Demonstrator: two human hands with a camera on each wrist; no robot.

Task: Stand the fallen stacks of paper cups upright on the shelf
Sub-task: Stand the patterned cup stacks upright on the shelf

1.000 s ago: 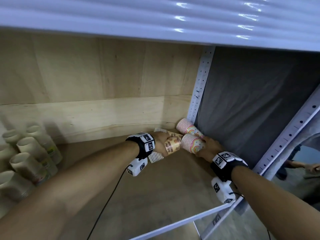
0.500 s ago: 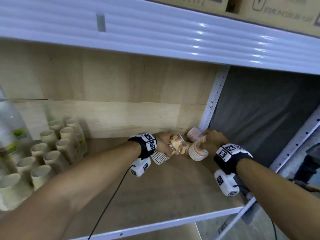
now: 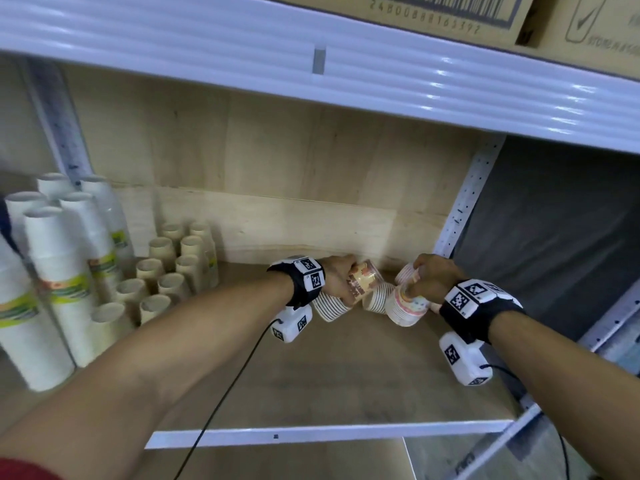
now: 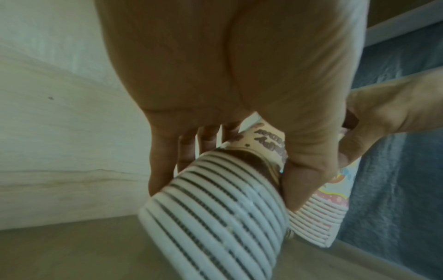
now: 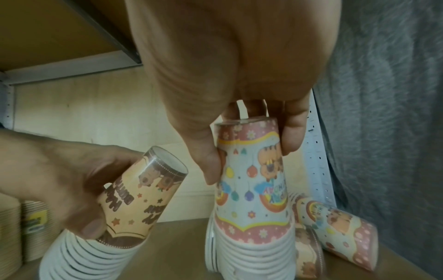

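Paper stacks are gripped at the shelf's [image 3: 346, 368] back right corner: brown-print stack [image 5: 134, 204] tilted in left hand [image 3: 337, 280], pastel stack [image 5: 251, 189] near upright in right hand [image 3: 433, 277]. Risks: nested cups sliding apart if squeezed; fallen stack [image 5: 340, 235] just beside being knocked. Wall and post are close; open room lies forward and left.

The cardboard box [image 3: 446, 8] above the shelf [image 3: 311, 434] carries a barcode with "24800888161392" beneath it; the cup lettering cannot be read.
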